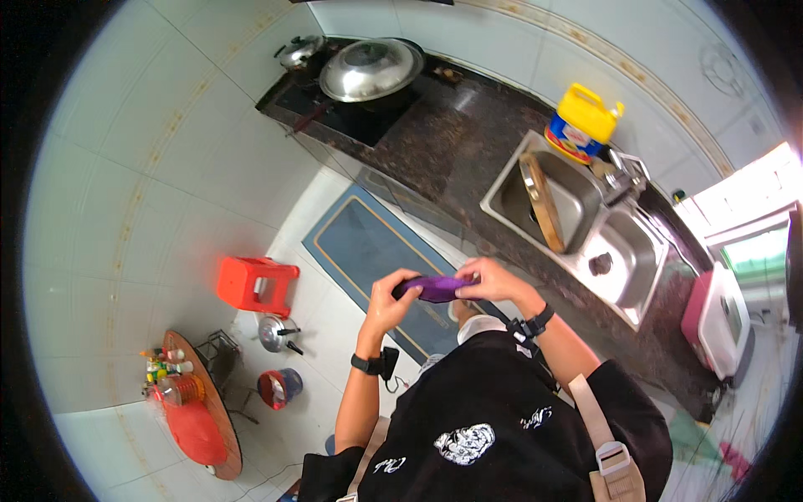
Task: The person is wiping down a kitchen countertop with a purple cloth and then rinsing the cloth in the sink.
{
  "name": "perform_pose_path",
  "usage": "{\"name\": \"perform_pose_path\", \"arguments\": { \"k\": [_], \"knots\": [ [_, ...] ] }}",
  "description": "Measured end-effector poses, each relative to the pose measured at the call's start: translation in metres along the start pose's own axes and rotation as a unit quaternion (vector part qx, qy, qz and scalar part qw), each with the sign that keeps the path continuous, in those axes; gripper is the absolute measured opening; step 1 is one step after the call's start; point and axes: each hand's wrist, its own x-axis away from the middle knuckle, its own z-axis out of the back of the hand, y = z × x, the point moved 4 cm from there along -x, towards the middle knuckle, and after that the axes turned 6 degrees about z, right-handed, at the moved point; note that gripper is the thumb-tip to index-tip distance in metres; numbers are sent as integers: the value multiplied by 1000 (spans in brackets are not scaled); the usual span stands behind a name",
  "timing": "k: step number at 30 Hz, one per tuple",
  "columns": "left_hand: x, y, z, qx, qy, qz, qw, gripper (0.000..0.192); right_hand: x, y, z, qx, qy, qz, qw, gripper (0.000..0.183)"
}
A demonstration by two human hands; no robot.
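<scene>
A shiny purple item [439, 288], which looks like soft plastic such as a rolled bag, is stretched between my two hands in front of my body. My left hand [392, 298] grips its darker left end between thumb and fingers. On the other side, my right hand [492, 280] pinches the right end. The item hangs in the air over the blue floor mat [376, 245], near the counter's front edge. Whether it has an opening cannot be seen.
A dark stone counter [452, 138] carries a lidded wok [371, 69], a metal pot [302, 53] and a yellow jug [583, 122]. A wooden cutting board [542, 204] leans in the double sink [605, 219]. A red stool [241, 282], pressure cooker [273, 332] and bucket [290, 381] stand left.
</scene>
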Motion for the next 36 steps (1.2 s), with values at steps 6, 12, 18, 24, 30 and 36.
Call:
{"name": "perform_pose_path", "arguments": {
  "k": [6,12,18,24,30,36],
  "knots": [
    [-83,1,52,-152,52,-40,986,22,-104,26,40,-71,-23,-7,997,29],
    [-156,-24,101,-163,71,83,981,18,-195,22,84,-125,60,-3,990,16],
    [-231,-64,123,-258,-78,62,961,28,-237,35,117,-19,197,-78,977,19],
    [-303,-47,125,-91,-315,105,939,25,-214,39,124,48,273,-171,946,23],
    [-405,-11,99,-112,-206,-126,964,28,-207,89,206,26,450,-162,878,36],
    [-427,-7,89,-126,-259,-119,950,35,-196,174,254,277,480,-333,763,36]
  ]
}}
